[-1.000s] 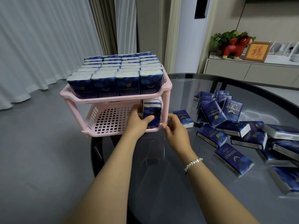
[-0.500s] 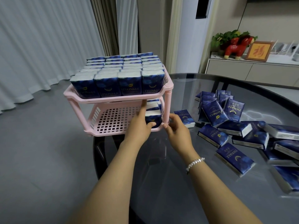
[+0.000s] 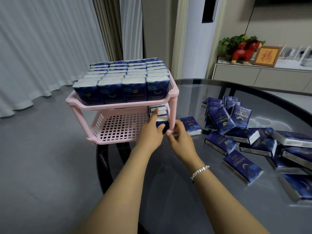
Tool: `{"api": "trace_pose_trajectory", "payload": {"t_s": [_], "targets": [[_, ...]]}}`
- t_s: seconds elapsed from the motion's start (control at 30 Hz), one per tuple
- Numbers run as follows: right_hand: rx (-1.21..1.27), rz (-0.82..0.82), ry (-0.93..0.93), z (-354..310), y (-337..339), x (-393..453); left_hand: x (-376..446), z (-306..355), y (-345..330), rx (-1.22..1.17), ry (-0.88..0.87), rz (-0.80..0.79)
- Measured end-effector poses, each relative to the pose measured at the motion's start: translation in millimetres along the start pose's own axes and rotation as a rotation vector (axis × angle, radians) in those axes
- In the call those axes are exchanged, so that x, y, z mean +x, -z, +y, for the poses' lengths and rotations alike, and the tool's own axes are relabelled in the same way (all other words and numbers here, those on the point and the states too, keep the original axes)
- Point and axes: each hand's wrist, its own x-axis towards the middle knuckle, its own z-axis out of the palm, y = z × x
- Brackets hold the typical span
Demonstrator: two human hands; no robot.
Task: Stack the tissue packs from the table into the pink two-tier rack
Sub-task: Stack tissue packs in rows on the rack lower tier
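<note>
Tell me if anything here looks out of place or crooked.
Nothing is damaged or spilled. The loose tissue packs lie scattered at all angles on the glass table, some overlapping. The pink rack sits at the table's edge, its left side apparently overhanging the floor.

rack (image 3: 118,105): pink, grid floor | packs (image 3: 221,121): dark blue, white edges | table (image 3: 219,191): grey glass | horse (image 3: 243,51): red
</note>
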Motion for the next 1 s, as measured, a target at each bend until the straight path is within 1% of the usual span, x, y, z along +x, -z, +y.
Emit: {"api": "trace_pose_trajectory", "payload": {"t_s": [0.17,0.33,0.4,0.53,0.7,0.83,0.9,0.97,1.0], "targets": [[0.006,-0.050,-0.008,-1.3,0.0,2.6,0.6,3.4,1.8,-0.025,-0.002,0.002],[-0.041,-0.054,0.014,-1.9,0.9,3.2,1.0,6.1,-3.9,0.110,-0.008,-0.036],[-0.055,-0.035,0.026,-1.4,-0.3,2.1,-1.3,5.1,-6.1,0.121,-0.007,-0.034],[-0.054,0.023,0.045,-2.2,-2.5,-0.8,-3.8,-0.3,-5.4,0.065,-0.015,-0.030],[-0.016,0.057,0.004,-1.7,0.6,-1.7,-10.4,-11.0,0.2,-0.052,-0.070,-0.039],[0.015,0.057,-0.032,-5.4,5.0,-5.5,-19.0,-9.6,4.3,-0.114,-0.101,0.054],[-0.007,0.050,-0.047,-8.8,9.4,-8.4,-24.0,-6.4,4.7,-0.091,-0.105,0.111],[-0.050,0.050,-0.049,-13.5,15.6,-12.3,-29.7,-3.3,3.5,-0.016,-0.108,0.223],[-0.077,0.057,-0.051,-16.1,19.5,-15.0,-33.2,-0.7,2.8,0.016,-0.114,0.305]]}}
